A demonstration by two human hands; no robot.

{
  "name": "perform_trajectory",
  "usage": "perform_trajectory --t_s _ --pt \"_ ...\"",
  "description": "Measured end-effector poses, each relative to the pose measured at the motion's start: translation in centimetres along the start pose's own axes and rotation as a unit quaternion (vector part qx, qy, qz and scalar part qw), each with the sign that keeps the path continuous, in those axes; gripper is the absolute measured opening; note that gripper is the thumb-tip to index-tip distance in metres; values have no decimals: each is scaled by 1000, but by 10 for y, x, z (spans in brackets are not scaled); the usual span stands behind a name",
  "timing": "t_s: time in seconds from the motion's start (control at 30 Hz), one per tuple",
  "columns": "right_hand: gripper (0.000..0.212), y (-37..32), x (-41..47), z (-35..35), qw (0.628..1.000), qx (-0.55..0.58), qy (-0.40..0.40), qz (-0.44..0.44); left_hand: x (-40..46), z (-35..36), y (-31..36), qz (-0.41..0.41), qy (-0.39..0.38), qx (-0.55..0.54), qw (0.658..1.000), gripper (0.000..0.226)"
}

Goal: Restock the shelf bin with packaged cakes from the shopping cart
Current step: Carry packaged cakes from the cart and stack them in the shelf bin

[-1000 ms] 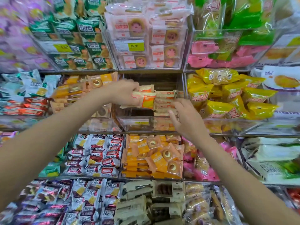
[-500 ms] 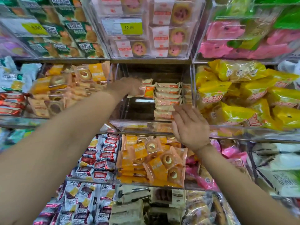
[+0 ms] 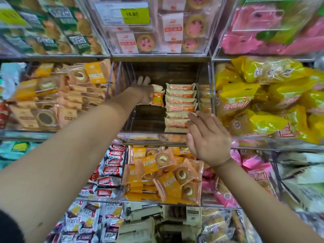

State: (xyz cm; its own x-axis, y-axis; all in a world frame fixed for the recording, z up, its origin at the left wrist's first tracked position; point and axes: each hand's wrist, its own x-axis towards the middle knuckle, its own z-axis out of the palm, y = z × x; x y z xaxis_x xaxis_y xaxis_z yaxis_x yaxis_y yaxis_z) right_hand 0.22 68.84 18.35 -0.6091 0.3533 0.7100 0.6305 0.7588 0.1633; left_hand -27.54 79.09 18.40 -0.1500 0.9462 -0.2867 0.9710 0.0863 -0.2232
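Note:
A clear shelf bin [image 3: 154, 135] sits in the middle row of the shelving, its left half showing bare dark wood. A neat row of packaged cakes [image 3: 180, 100] in white and orange wrappers stands along its right side. My left hand [image 3: 142, 90] reaches deep into the bin and holds one packaged cake [image 3: 157, 98] upright beside that row. My right hand [image 3: 206, 137] hovers at the bin's front edge with straight fingers, its fingertips touching the nearest packs of the row. The shopping cart is out of view.
Neighbouring clear bins hold orange ring-cake packs [image 3: 57, 95] to the left and yellow bags [image 3: 266, 102] to the right. Above is a bin with pink round cakes and a 15.80 price tag [image 3: 135, 14]. Below lie more orange packs [image 3: 166, 174] and red-black packs [image 3: 108, 172].
My left hand has pushed further into the bin with the cake pack. My right hand has slid from the row's middle to its front end. The camera moved closer.

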Motion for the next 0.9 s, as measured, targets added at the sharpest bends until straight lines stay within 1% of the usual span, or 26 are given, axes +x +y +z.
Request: perform_trajectory --t_s 0.1,0.23,0.37,0.43,0.6,0.67,0.73,0.77,0.87,0.9 --pt "38 -1 1 -2 1000 -15 7 -4 -3 -7 1 -14 35 -17 999 47" --pt "39 -2 -1 0 1000 -18 13 -6 -5 -8 5 -37 35 -115 992 60" --pt "39 -2 0 0 1000 -20 6 -7 -5 -3 12 -60 57 -142 986 55" --pt "38 -1 0 1 1000 -23 10 -8 -5 -3 13 -78 57 -162 982 54" --pt "35 -1 0 1 999 -34 5 -9 -12 -9 14 -113 31 -241 964 61" --pt "35 -1 -1 1 999 -32 3 -6 -19 -16 15 -118 26 -262 958 54" --pt "35 -1 -1 1 1000 -26 9 0 -35 -27 20 -89 38 -285 953 34" --pt "35 -2 -1 1 1000 -22 10 3 -46 -33 25 -72 54 -312 946 25" --pt "34 -3 1 -2 1000 -7 -2 19 -102 -48 45 -3 114 -422 899 6" --pt "34 -3 1 -3 1000 -2 -11 26 -125 -48 53 19 154 -441 884 8"
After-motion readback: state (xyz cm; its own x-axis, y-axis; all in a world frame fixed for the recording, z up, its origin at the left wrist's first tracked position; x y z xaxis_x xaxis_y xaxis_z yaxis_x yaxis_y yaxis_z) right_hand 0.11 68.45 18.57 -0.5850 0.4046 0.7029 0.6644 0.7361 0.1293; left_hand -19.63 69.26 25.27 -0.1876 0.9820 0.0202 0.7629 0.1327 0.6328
